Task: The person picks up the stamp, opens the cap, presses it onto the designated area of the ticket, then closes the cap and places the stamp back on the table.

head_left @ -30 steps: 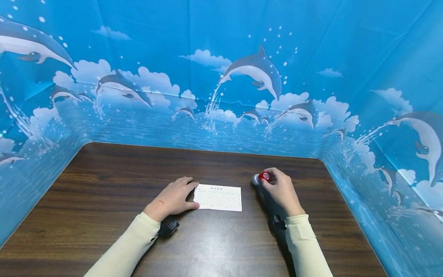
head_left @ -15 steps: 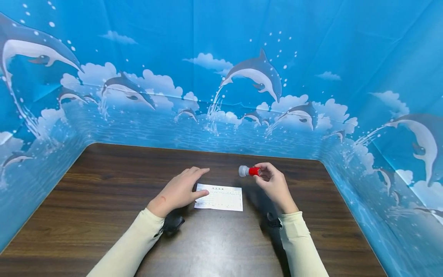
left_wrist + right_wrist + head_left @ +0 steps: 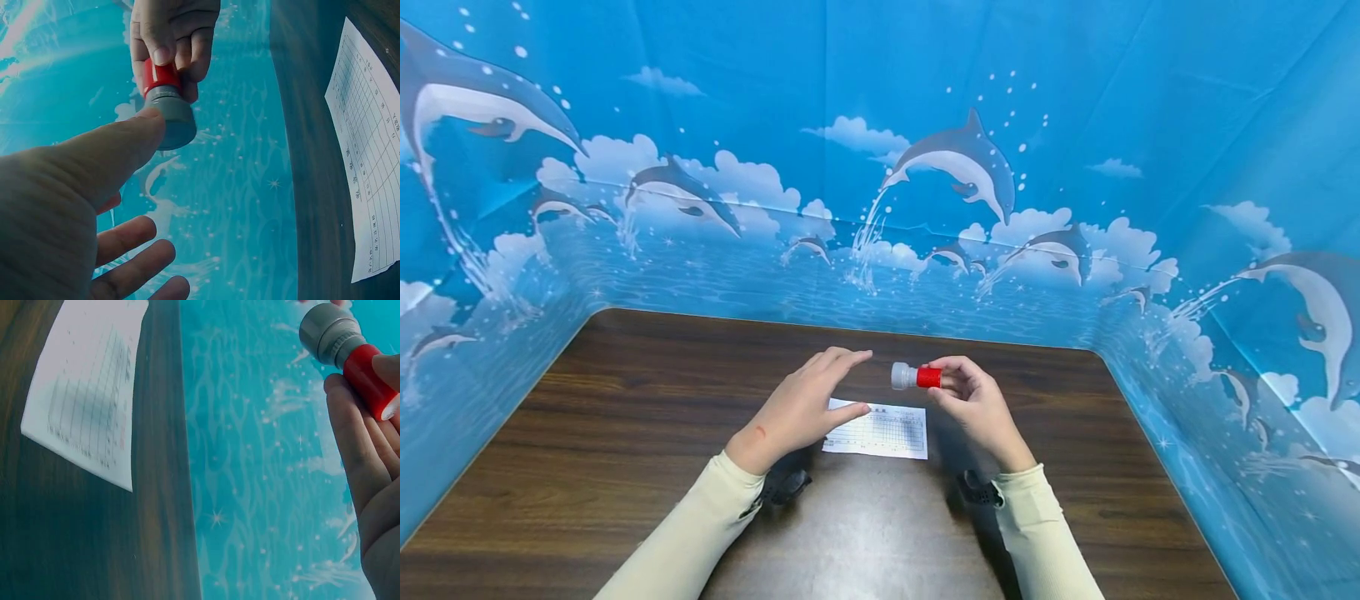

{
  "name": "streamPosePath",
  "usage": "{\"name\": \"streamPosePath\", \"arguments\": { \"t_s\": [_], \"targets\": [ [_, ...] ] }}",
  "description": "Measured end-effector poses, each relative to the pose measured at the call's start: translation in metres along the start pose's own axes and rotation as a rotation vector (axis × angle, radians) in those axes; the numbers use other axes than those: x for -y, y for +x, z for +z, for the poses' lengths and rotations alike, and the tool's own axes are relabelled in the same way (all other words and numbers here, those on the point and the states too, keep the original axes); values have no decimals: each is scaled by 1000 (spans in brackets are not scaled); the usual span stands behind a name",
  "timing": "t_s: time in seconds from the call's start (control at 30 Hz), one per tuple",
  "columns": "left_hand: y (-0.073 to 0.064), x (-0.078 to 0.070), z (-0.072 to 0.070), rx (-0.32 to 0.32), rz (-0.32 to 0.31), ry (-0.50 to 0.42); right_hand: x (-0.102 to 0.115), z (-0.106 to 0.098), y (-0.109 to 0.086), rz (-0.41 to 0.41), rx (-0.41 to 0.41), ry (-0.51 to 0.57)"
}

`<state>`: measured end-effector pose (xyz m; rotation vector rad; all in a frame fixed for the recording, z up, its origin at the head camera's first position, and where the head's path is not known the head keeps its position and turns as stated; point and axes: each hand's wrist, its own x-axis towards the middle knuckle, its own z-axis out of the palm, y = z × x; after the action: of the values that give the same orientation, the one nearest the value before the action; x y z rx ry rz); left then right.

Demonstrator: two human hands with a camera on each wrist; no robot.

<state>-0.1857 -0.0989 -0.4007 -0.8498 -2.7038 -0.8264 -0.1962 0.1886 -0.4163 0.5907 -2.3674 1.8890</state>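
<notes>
My right hand (image 3: 981, 408) pinches the red handle of a stamp (image 3: 928, 377) between thumb and fingers, holding it sideways above the table. The stamp's grey cap (image 3: 328, 332) points toward my left hand (image 3: 797, 408). That hand is raised with its fingers spread and thumb apart, and it holds nothing. In the head view a small gap separates its fingertips from the cap; in the left wrist view the thumb overlaps the cap's edge. Beneath the hands lies a white printed form (image 3: 880, 433) with a ruled grid, its left edge partly covered by my left thumb.
The dark wood-grain table (image 3: 662, 400) spreads around the form. A blue curtain (image 3: 737, 275) printed with dolphins and clouds surrounds its back and sides. Black wrist devices (image 3: 786, 486) sit beneath both wrists.
My right hand has lifted the stamp and carried it left, turning its cap toward my left hand. My left hand has risen off the form's edge and moved slightly up and right.
</notes>
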Motion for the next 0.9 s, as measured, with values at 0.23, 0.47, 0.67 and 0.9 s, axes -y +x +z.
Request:
{"name": "streamPosePath", "arguments": {
  "t_s": [0.23, 0.47, 0.67, 0.9],
  "targets": [
    [0, -3, 0, -2, 22, 10, 4, 11, -3, 20, 58, 43],
    [1, -3, 1, 10, 28, 28, 9, 18, -5, 18, 97, 58],
    [0, -4, 2, -5, 38, 22, 11, 21, -5, 10, 126, 93],
    [1, -4, 3, -24, 42, 21, 14, 24, -6, -11, 136, 105]
  ]
}}
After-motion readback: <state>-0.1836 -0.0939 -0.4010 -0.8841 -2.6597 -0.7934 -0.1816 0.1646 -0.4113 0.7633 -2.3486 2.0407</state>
